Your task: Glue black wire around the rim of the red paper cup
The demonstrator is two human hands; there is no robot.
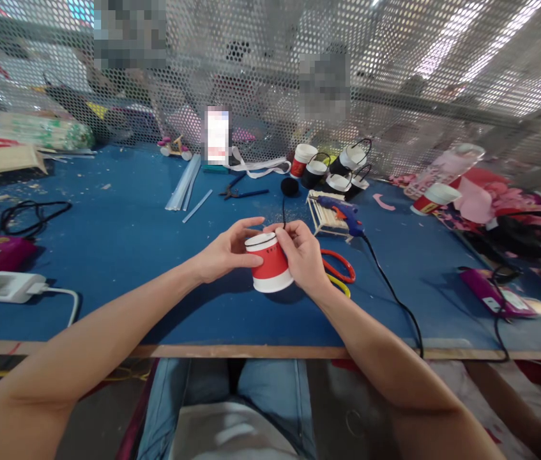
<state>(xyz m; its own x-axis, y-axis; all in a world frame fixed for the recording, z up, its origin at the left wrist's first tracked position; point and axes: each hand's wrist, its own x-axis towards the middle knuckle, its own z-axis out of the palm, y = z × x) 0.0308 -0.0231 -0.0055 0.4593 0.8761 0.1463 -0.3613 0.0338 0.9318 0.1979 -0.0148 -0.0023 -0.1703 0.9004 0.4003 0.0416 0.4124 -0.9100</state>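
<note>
A white paper cup with a red band (270,262) is held just above the blue tabletop, tilted slightly. My left hand (232,248) grips its left side, thumb on the red band and fingers behind the rim. My right hand (303,252) pinches a thin black cord (284,212) against the right side of the rim. Part of a dark line runs along the rim. Beyond my hands, the cord's upper end lies near a round black object (290,186). Fingers behind the cup are partly hidden.
A blue glue gun (347,214) rests on a small wooden rack (322,223), its cable trailing right. Red and yellow rings (342,265) lie by my right wrist. Further back are several cups with black handles (315,172), pliers (244,191) and glue sticks (184,185). A white adapter (9,287) sits left.
</note>
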